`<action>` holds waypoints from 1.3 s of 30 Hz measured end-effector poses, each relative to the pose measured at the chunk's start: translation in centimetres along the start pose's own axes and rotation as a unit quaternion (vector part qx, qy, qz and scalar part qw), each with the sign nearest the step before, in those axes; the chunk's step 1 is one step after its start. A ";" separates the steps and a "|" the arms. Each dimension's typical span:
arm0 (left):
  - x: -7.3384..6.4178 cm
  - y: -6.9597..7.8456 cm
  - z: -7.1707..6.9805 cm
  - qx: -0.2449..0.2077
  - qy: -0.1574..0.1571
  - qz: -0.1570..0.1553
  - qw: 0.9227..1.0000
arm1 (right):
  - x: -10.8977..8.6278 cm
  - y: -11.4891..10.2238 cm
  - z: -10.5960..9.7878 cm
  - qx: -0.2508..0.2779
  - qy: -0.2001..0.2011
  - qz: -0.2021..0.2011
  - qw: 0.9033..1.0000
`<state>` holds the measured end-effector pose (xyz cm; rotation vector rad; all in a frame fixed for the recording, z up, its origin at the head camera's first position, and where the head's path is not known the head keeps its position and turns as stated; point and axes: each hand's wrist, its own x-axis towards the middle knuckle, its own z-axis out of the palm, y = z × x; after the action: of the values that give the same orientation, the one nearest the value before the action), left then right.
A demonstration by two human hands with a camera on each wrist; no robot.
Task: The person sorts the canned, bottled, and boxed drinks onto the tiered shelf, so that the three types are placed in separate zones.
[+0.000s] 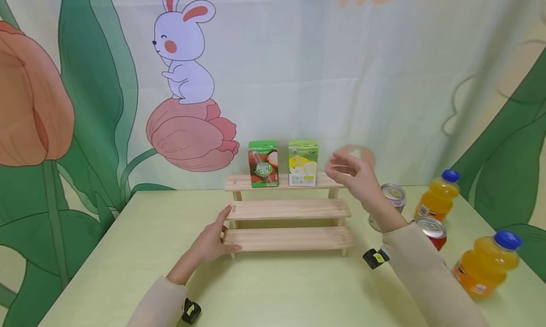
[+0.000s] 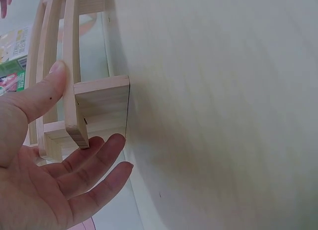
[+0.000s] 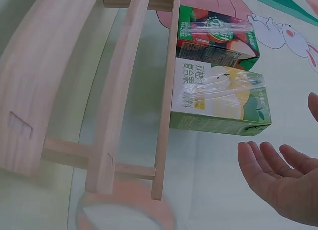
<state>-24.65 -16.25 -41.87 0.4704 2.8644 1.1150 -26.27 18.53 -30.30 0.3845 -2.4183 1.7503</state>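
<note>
While the left hand (image 1: pixel 210 241) grips a pale wooden three-tier rack (image 1: pixel 290 238), the loose, empty right hand (image 1: pixel 359 177) hovers right of a green-yellow boxy carton (image 1: pixel 303 164).

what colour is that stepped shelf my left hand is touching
Pale tan wood with faint grain; the shelf shows best in the head view.

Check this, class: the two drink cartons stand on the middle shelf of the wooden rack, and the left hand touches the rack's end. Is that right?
Not quite: the red-and-green carton and the yellow-and-green carton stand on the top shelf, as the head view shows. The left hand does touch the end of the wooden rack.
</note>
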 end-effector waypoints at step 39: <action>-0.1 0.2 0.0 -0.007 -0.001 0.000 1.000 | -7.3 -0.5 -1.7 -0.079 -0.007 -0.022 0.997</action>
<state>-24.49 -16.17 -41.74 0.4705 2.8530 1.1323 -19.19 20.89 -31.12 0.4296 -2.5154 1.5319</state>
